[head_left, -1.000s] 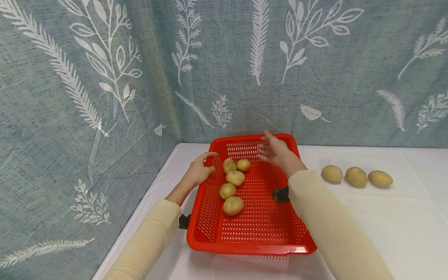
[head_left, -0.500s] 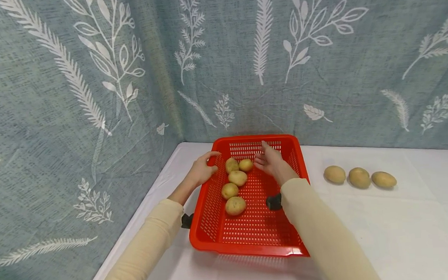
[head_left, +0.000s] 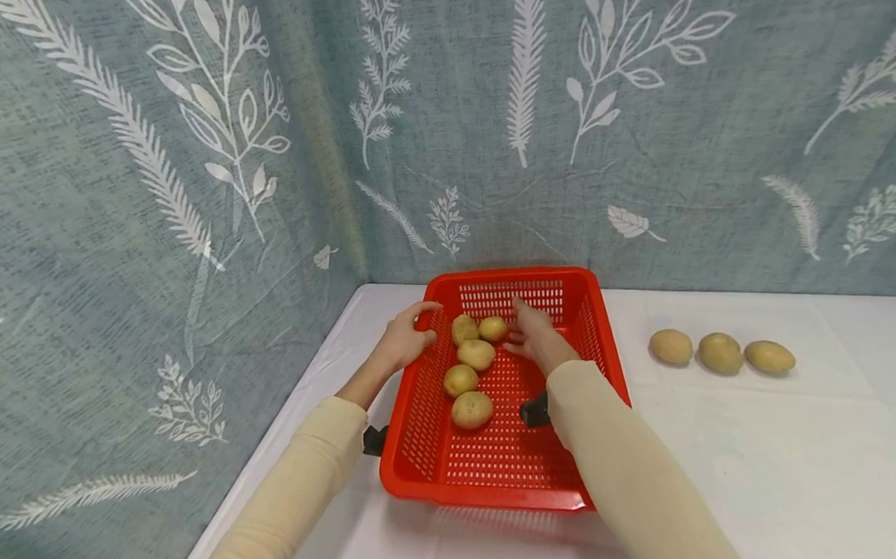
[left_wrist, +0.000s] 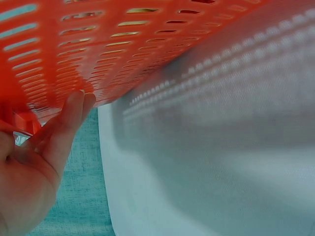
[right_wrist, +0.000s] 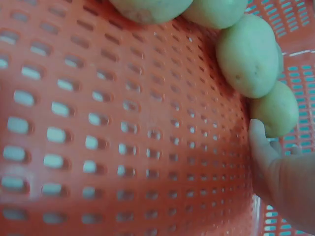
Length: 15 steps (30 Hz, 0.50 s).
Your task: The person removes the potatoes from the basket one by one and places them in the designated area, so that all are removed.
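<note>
In the head view a red plastic basket holds several potatoes, lined up along its left side. My left hand grips the basket's left rim near the back; in the left wrist view, fingers lie against the outside of the perforated wall. Inside the basket, my right hand is just right of the small rearmost potato, its fingers loosely spread and holding nothing. The right wrist view has the thumb beside that small potato; whether they touch I cannot tell.
Three potatoes lie in a row on the white tablecloth right of the basket. A grey-green curtain with white leaf patterns hangs close behind the basket and along the left side.
My right hand has moved left and down from above the basket's right part to beside the small rear potato. The left hand stays on the rim. The view shifted slightly.
</note>
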Available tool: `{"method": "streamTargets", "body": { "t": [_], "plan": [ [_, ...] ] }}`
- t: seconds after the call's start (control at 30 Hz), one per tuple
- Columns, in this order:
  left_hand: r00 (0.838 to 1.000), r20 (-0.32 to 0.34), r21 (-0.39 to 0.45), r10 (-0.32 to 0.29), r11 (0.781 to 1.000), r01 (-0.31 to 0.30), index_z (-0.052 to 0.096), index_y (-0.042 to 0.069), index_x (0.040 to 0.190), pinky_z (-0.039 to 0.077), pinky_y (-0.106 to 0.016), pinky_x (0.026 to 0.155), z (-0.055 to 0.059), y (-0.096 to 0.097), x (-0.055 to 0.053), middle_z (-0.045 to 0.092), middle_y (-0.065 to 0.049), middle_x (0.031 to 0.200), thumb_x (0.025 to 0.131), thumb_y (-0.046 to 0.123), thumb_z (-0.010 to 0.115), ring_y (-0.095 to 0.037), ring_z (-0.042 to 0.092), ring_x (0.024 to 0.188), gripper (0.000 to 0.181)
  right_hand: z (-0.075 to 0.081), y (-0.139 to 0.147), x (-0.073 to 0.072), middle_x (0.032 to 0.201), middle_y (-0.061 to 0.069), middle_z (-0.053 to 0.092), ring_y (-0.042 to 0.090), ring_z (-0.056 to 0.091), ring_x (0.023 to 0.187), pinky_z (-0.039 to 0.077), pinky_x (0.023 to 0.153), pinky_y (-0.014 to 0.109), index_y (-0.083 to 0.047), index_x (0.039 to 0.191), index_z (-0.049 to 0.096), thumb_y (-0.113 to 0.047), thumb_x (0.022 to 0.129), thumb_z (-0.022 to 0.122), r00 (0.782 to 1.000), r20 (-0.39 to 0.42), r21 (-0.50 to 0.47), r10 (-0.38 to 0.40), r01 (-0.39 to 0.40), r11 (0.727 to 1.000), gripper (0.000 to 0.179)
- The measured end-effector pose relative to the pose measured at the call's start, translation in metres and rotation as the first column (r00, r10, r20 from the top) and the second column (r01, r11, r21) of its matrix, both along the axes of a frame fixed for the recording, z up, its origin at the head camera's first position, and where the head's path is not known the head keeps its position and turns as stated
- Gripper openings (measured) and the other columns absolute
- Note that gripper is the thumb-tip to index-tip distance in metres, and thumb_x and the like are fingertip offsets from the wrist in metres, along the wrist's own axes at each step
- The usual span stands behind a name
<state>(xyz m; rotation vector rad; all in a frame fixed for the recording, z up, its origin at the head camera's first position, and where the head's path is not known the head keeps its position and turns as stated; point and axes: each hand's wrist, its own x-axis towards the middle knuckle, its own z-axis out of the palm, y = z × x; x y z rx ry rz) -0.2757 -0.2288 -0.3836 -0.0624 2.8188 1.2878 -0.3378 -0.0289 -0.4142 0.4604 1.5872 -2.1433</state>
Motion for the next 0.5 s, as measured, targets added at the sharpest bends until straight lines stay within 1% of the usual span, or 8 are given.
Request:
{"method": "streamTargets", "body": {
  "t": [0.1, 0.17, 0.27, 0.33, 0.4, 0.5],
  "plan": [
    [1.0, 0.007, 0.001, -0.004, 1.0, 0.004, 0.048, 0.013, 0.138, 0.047, -0.031, 0.069, 0.0, -0.001, 0.001, 0.055, -0.017, 0.124, 0.089, 0.0, 0.05, -0.023, 0.055, 0.082, 0.051, 0.007, -0.005, 0.007, 0.144, 0.023, 0.036, 0.035, 0.036, 0.13, 0.04, 0.098, 0.044, -0.003, 0.145, 0.036, -0.032, 0.101, 0.043, 1.0, 0.014, 0.014, -0.012, 0.011, 1.0, 0.053],
    [1.0, 0.009, 0.001, -0.006, 1.0, 0.006, 0.048, 0.013, 0.139, 0.047, -0.031, 0.069, 0.0, -0.001, 0.0, 0.055, -0.017, 0.124, 0.089, 0.001, 0.05, -0.023, 0.055, 0.083, 0.051, 0.008, -0.007, 0.01, 0.142, 0.023, 0.039, 0.035, 0.039, 0.129, 0.042, 0.096, 0.042, -0.002, 0.143, 0.038, -0.03, 0.101, 0.046, 0.999, 0.019, 0.024, -0.03, 0.029, 0.999, 0.052],
    [1.0, 0.005, -0.004, -0.004, 1.0, 0.004, 0.049, 0.014, 0.138, 0.048, -0.031, 0.07, -0.001, -0.001, 0.0, 0.056, -0.017, 0.122, 0.089, 0.001, 0.049, -0.023, 0.055, 0.083, 0.05, 0.006, -0.01, 0.01, 0.135, 0.021, 0.047, 0.033, 0.047, 0.121, 0.046, 0.092, 0.04, 0.0, 0.14, 0.042, -0.027, 0.099, 0.051, 0.998, 0.018, 0.066, -0.06, 0.059, 0.996, 0.049],
    [1.0, 0.0, -0.006, -0.003, 1.0, 0.003, 0.049, 0.014, 0.138, 0.048, -0.031, 0.069, -0.001, -0.001, 0.0, 0.056, -0.017, 0.12, 0.089, 0.001, 0.049, -0.023, 0.055, 0.082, 0.05, 0.004, -0.013, 0.008, 0.129, 0.02, 0.052, 0.031, 0.053, 0.112, 0.048, 0.089, 0.038, 0.001, 0.137, 0.044, -0.025, 0.097, 0.055, 0.997, 0.004, 0.103, -0.082, 0.081, 0.991, 0.049],
    [1.0, -0.004, -0.006, -0.004, 1.0, 0.004, 0.049, 0.013, 0.138, 0.048, -0.031, 0.069, -0.001, -0.001, 0.0, 0.056, -0.017, 0.121, 0.089, 0.001, 0.049, -0.023, 0.055, 0.082, 0.05, 0.003, -0.015, 0.008, 0.124, 0.018, 0.055, 0.028, 0.056, 0.103, 0.05, 0.086, 0.038, 0.001, 0.133, 0.047, -0.023, 0.094, 0.06, 0.995, -0.011, 0.145, -0.095, 0.096, 0.985, 0.048],
    [1.0, -0.007, -0.006, -0.004, 1.0, 0.004, 0.049, 0.013, 0.138, 0.048, -0.03, 0.068, -0.001, -0.001, 0.0, 0.056, -0.017, 0.122, 0.089, 0.0, 0.05, -0.023, 0.055, 0.081, 0.05, 0.0, -0.019, 0.007, 0.121, 0.017, 0.057, 0.027, 0.057, 0.1, 0.051, 0.085, 0.038, 0.003, 0.13, 0.049, -0.02, 0.09, 0.065, 0.994, -0.029, 0.191, -0.109, 0.113, 0.975, 0.049]
  ]
}}
